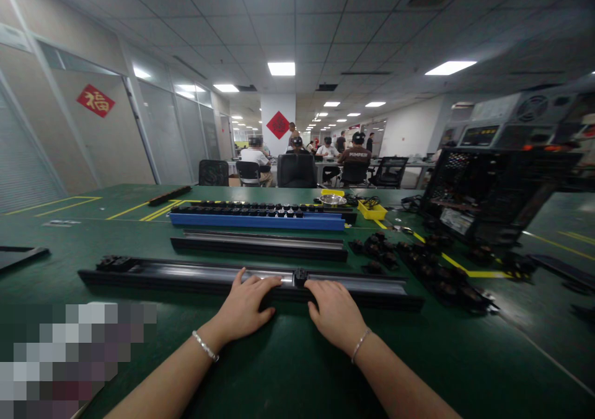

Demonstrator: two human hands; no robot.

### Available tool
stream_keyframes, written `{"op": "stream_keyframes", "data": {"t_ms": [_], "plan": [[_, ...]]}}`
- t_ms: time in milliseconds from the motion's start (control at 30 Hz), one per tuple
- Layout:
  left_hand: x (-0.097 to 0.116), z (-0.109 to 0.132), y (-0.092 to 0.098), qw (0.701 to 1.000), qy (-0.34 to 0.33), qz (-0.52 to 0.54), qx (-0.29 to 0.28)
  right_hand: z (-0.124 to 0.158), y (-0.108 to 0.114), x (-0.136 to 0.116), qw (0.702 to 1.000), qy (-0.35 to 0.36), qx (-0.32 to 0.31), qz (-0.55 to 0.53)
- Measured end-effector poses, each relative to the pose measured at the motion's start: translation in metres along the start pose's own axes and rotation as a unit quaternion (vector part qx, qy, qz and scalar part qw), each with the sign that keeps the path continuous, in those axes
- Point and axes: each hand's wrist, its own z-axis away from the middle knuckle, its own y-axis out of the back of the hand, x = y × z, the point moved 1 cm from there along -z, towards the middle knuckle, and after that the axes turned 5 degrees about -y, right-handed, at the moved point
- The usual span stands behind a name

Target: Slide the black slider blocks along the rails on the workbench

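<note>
A long black channel rail (186,275) with a shiny metal inside lies across the green table in front of me. In it sits a small black block (300,276), between my two hands. My left hand (246,301) rests over the rail's near edge, fingers spread, with the index fingertip left of the block. On the other side, my right hand (335,310) lies over the rail, its index fingertip at or close to the block's right side and its thumb apart. More black blocks (118,263) sit at the rail's left end.
Beyond lie a second black rail (260,245) and a blue rail (255,220) lined with black parts. Loose black parts (437,270) are heaped to the right, near a yellow tray (372,209) and an opened computer case (488,189). People sit farther back.
</note>
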Motion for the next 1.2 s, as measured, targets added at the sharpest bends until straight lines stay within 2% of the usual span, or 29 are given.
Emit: {"op": "stream_keyframes", "data": {"t_ms": [1200], "plan": [[-0.001, 0.0, 0.0, 1.0, -0.001, 0.004, 0.002, 0.006, 0.015, 0.019, 0.999, -0.03, -0.022, 0.021]]}}
